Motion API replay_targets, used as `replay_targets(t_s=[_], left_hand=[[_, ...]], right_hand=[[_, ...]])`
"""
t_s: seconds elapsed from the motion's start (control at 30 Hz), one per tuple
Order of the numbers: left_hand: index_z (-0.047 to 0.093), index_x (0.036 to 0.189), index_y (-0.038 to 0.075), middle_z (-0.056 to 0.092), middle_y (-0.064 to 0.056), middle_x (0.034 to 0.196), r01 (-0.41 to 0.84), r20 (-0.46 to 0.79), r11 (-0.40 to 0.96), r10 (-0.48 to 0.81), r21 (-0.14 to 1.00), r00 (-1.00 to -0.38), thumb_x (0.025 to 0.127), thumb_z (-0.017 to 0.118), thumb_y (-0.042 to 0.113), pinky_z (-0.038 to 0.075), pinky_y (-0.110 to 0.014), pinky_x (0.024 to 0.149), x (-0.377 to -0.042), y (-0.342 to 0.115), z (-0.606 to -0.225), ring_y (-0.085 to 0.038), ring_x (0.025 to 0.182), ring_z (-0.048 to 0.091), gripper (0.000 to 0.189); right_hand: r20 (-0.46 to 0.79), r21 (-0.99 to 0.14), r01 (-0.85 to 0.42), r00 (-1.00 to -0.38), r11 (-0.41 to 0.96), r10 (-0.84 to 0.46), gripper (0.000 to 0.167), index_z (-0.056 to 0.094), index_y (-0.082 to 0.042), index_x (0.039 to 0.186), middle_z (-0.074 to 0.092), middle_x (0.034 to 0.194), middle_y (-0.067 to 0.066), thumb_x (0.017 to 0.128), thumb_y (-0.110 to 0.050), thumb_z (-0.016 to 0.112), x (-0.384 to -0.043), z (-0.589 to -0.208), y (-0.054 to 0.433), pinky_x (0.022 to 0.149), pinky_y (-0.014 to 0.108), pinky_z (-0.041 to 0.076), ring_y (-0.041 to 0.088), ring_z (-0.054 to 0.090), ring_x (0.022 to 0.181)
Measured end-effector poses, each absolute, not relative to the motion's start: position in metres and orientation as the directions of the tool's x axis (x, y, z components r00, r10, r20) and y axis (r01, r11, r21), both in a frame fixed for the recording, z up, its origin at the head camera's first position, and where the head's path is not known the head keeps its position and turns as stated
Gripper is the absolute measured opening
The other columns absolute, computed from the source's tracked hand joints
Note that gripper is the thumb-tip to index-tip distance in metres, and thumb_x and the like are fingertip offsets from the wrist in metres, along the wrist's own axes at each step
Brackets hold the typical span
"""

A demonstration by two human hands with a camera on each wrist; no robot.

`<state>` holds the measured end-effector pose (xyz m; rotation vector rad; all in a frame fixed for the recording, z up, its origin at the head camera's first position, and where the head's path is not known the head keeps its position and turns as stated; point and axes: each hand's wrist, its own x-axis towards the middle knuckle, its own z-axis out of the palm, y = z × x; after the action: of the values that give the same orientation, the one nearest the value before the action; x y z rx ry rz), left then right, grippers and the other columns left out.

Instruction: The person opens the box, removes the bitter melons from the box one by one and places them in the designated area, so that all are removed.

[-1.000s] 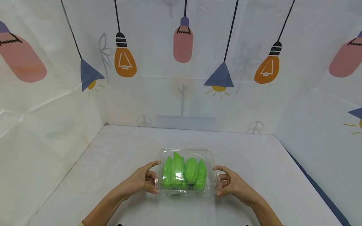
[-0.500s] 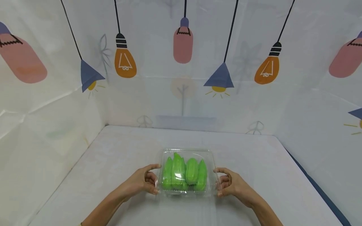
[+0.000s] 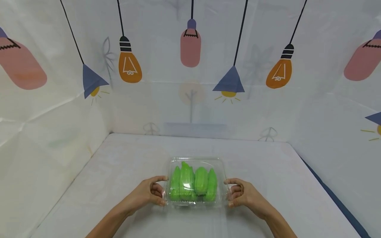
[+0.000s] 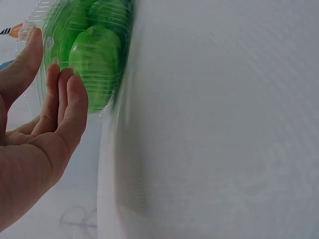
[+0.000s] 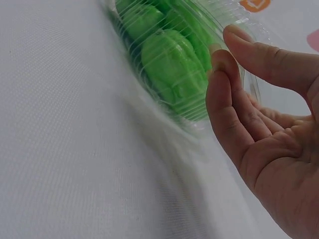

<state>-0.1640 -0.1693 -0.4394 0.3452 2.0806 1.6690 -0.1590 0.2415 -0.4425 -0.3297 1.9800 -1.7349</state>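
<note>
A clear plastic clamshell box (image 3: 194, 203) sits on the white table, its lid down. Through the lid show several long, bright green vegetables (image 3: 201, 181) with ridged skins; their exact kind is unclear. My left hand (image 3: 148, 192) grips the rim at the box's left side, index finger stretched toward the far part and thumb near the front corner. On the opposite side my right hand (image 3: 246, 195) holds the rim in much the same way. Both wrist views show thumb and fingers about the edge of the box, with the vegetables (image 4: 95, 62) pressed close to the clear wall.
White sheeting (image 3: 190, 109) printed with hanging lamps and bulbs rises behind the table (image 3: 143, 145) and along both sides. A dark blue strip (image 3: 333, 195) runs along the table's right edge.
Both index fingers have come slightly nearer along the sides of the box. The box stays in practically the same place, and the head view has shifted a little.
</note>
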Motion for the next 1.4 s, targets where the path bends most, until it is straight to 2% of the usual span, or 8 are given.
replay_targets(t_s=[0.2,0.4,0.63,1.07,1.4], left_hand=[[0.037,0.15,0.002,0.064,-0.008,0.096,-0.092,-0.186,0.224,0.448,0.97,-0.874,0.077,0.085,0.013,0.057,-0.029,0.075,-0.162,-0.17,-0.44,-0.019,0.085,0.063,0.088],[0.031,0.152,0.001,0.06,-0.007,0.095,-0.115,-0.2,0.202,0.48,0.973,-0.854,0.081,0.082,0.011,0.057,-0.029,0.075,-0.159,-0.172,-0.439,-0.018,0.085,0.061,0.088],[0.025,0.153,0.005,0.057,-0.003,0.087,-0.119,-0.205,0.202,0.481,0.972,-0.852,0.077,0.083,0.008,0.055,-0.029,0.073,-0.16,-0.169,-0.438,-0.016,0.08,0.063,0.096],[0.04,0.146,-0.003,0.062,-0.006,0.088,-0.099,-0.194,0.251,0.389,0.963,-0.901,0.075,0.085,0.01,0.055,-0.028,0.068,-0.155,-0.166,-0.441,-0.017,0.077,0.062,0.085],[0.049,0.14,-0.006,0.065,-0.006,0.089,-0.048,-0.149,0.279,0.354,0.959,-0.923,0.073,0.086,0.01,0.054,-0.025,0.069,-0.152,-0.164,-0.438,-0.016,0.08,0.063,0.078]], right_hand=[[-0.191,-0.979,0.133,-0.866,0.154,-0.462,0.085,0.031,0.009,0.147,0.052,0.093,0.002,0.076,0.0,0.076,-0.157,-0.443,0.241,0.076,0.034,0.06,0.009,0.051,0.076],[-0.183,-0.98,0.125,-0.871,0.155,-0.457,0.085,0.031,0.009,0.147,0.051,0.096,0.002,0.075,0.0,0.076,-0.155,-0.445,0.237,0.075,0.031,0.059,0.007,0.052,0.078],[-0.182,-0.977,0.111,-0.882,0.185,-0.435,0.083,0.035,0.007,0.146,0.055,0.098,0.005,0.076,-0.002,0.078,-0.157,-0.442,0.234,0.072,0.027,0.057,0.009,0.056,0.079],[-0.228,-0.968,0.164,-0.894,0.191,-0.386,0.078,0.039,0.009,0.142,0.057,0.1,0.007,0.076,-0.003,0.078,-0.151,-0.443,0.232,0.074,0.03,0.059,0.012,0.058,0.083],[-0.188,-0.978,0.139,-0.911,0.157,-0.366,0.075,0.042,0.011,0.14,0.063,0.101,0.007,0.076,-0.004,0.078,-0.15,-0.447,0.23,0.076,0.028,0.06,0.012,0.064,0.083]])
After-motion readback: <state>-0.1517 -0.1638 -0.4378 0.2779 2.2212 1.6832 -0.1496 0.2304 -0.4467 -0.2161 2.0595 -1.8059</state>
